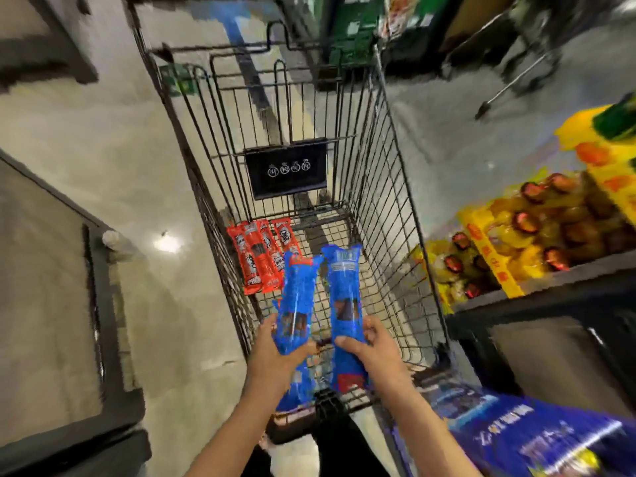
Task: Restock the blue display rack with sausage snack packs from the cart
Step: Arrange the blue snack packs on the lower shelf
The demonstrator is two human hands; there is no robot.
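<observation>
Blue sausage snack packs fill both hands above the near end of the wire cart [385, 208]. Left hand [275, 356] curls around the lower half of one blue pack [297, 297], thumb across its front and fingers behind; more blue wrapping shows below that hand, but whether it is a second pack is hard to say through the blur. Right hand [370, 349] clasps a second blue pack [344, 290] the same way, thumb on the front face, fingers wrapped round the right edge. Both packs stand roughly upright, side by side and slightly apart, tilting away from the person.

Deeper in the basket, against its left wall, lies a cluster of red snack packs [261, 256]: about four can be counted, overlapping one another, the rightmost partly hidden behind the left-hand blue pack. A black placard [285, 168] with four small white icons hangs on the folding wire flap farther along the cart.

At the lower right corner sits the blue display rack [537, 438], its printed face blurred. Above it on the right, a dark shelf [550, 280] carries yellow trays of bottled goods [537, 232] with red caps.
</observation>
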